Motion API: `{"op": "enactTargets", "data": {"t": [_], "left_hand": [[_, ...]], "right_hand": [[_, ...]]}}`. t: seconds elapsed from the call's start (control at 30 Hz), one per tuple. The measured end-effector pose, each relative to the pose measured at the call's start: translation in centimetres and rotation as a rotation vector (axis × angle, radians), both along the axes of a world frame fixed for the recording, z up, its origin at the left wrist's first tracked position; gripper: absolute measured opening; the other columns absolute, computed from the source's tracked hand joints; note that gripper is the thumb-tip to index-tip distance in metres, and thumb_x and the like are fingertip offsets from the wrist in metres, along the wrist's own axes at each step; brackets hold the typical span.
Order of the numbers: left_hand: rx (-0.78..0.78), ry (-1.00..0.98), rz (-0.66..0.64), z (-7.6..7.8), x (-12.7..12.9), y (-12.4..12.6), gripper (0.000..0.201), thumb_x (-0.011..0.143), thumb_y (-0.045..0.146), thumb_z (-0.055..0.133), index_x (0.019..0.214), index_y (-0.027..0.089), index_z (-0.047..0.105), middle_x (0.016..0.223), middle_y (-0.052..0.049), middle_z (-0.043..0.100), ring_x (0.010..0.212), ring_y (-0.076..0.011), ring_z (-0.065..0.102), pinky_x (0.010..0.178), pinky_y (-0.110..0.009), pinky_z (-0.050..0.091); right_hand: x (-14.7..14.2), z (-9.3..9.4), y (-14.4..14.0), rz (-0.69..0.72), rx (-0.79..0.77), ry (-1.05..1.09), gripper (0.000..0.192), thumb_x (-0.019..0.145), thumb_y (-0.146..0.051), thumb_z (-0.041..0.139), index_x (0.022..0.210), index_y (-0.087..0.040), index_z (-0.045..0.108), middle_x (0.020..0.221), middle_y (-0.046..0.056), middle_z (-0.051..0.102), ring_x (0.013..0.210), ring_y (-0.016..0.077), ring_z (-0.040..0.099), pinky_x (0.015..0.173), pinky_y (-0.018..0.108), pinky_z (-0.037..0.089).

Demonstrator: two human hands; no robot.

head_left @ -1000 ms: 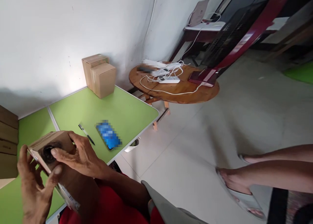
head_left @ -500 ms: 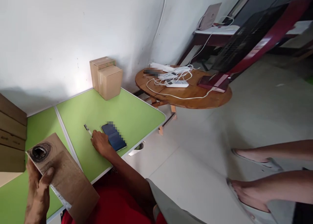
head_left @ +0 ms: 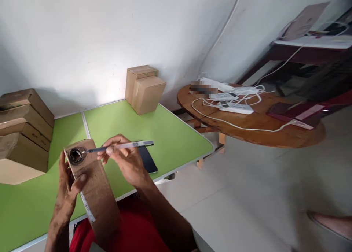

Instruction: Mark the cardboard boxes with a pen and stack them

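Note:
Gripped along its left edge by my left hand (head_left: 68, 191), a long cardboard box (head_left: 100, 188) tilts over the table's front edge. Near the box's far end is a ragged hole (head_left: 76, 155) ringed by dark scribbled marks, and a white label runs down its left side. My right hand (head_left: 125, 160) pinches a slim pen (head_left: 129, 144) with a clear barrel. Its dark tip points left and lies right beside the hole's marked rim; whether it touches the cardboard I cannot tell. Behind my right hand, a dark phone (head_left: 148, 158) lies partly hidden on the table.
On the green table (head_left: 176, 142), stacked cardboard boxes (head_left: 24, 134) stand at the left and two smaller boxes (head_left: 148, 94) by the wall. A round wooden table (head_left: 209, 114) at right holds power strips (head_left: 236, 107) and tangled white cables. A person's foot (head_left: 332, 222) shows at lower right.
My right hand has picked the pen up from the table and brought it left to the box's hole. The view has turned left, showing more of the stacked boxes.

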State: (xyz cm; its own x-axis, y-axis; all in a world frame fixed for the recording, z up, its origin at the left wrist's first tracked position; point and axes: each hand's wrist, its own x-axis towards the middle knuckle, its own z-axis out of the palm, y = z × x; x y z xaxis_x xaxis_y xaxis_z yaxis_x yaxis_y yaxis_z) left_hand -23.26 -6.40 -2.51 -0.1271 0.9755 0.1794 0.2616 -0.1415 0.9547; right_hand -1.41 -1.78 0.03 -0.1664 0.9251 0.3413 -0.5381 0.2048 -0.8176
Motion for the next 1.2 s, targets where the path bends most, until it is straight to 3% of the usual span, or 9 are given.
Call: {"op": "enactTargets", "data": {"t": [0.13, 0.23, 0.43, 0.63, 0.87, 1.2], "left_hand": [[-0.061, -0.071, 0.001, 0.6, 0.7, -0.3, 0.118, 0.086, 0.069, 0.085, 0.185, 0.035, 0.03, 0.178, -0.018, 0.052, 0.162, -0.0499, 0.055, 0.125, -0.065, 0.056], [-0.051, -0.067, -0.022, 0.6, 0.5, -0.5, 0.116, 0.087, 0.069, 0.084, 0.185, 0.036, 0.031, 0.175, -0.017, 0.057, 0.162, -0.0493, 0.055, 0.123, -0.065, 0.059], [-0.049, -0.049, -0.031, 0.5, 0.8, -0.9, 0.12, 0.086, 0.068, 0.087, 0.186, 0.038, 0.029, 0.171, -0.016, 0.063, 0.157, -0.0487, 0.061, 0.119, -0.065, 0.062], [-0.078, -0.074, -0.03, 0.6, 0.9, -1.2, 0.123, 0.085, 0.071, 0.087, 0.186, 0.038, 0.027, 0.171, -0.016, 0.061, 0.156, -0.0494, 0.061, 0.119, -0.065, 0.062], [-0.067, -0.072, -0.058, 0.1, 0.2, -1.2, 0.121, 0.088, 0.069, 0.087, 0.187, 0.038, 0.023, 0.179, -0.014, 0.054, 0.16, -0.0477, 0.058, 0.122, -0.062, 0.061], [-0.077, -0.057, -0.104, 0.0, 0.2, -1.1, 0.12, 0.092, 0.066, 0.083, 0.189, 0.036, 0.019, 0.185, -0.016, 0.046, 0.166, -0.0503, 0.05, 0.126, -0.064, 0.057]], "right_hand": [[-3.2, -0.1, -2.2, -0.043, 0.004, -0.018, 0.041, 0.098, -0.066, 0.086, 0.104, -0.027, 0.075, 0.1, 0.003, 0.079, 0.083, 0.0205, 0.081, 0.078, 0.037, 0.071], [-4.1, -0.7, -2.8, -0.139, -0.02, -0.059, 0.045, 0.098, -0.07, 0.084, 0.104, -0.027, 0.076, 0.096, 0.004, 0.078, 0.079, 0.021, 0.08, 0.07, 0.036, 0.069], [-3.8, -0.3, -3.0, -0.232, -0.002, -0.111, 0.043, 0.099, -0.07, 0.083, 0.105, -0.028, 0.077, 0.094, 0.003, 0.079, 0.062, 0.0157, 0.067, 0.064, 0.035, 0.066], [-3.6, -0.4, -3.3, -0.182, 0.022, -0.151, 0.04, 0.102, -0.066, 0.081, 0.105, -0.027, 0.077, 0.087, 0.002, 0.078, 0.066, 0.0173, 0.07, 0.065, 0.033, 0.062], [-3.0, -0.9, -3.1, -0.2, 0.017, -0.155, 0.045, 0.103, -0.069, 0.077, 0.094, -0.025, 0.068, 0.075, 0.0, 0.071, 0.057, 0.0161, 0.066, 0.053, 0.03, 0.057], [-2.9, -0.2, -2.0, -0.416, 0.024, 0.009, 0.042, 0.106, -0.062, 0.08, 0.098, -0.026, 0.062, 0.066, -0.006, 0.069, 0.052, 0.0156, 0.069, 0.05, 0.028, 0.061]]}}
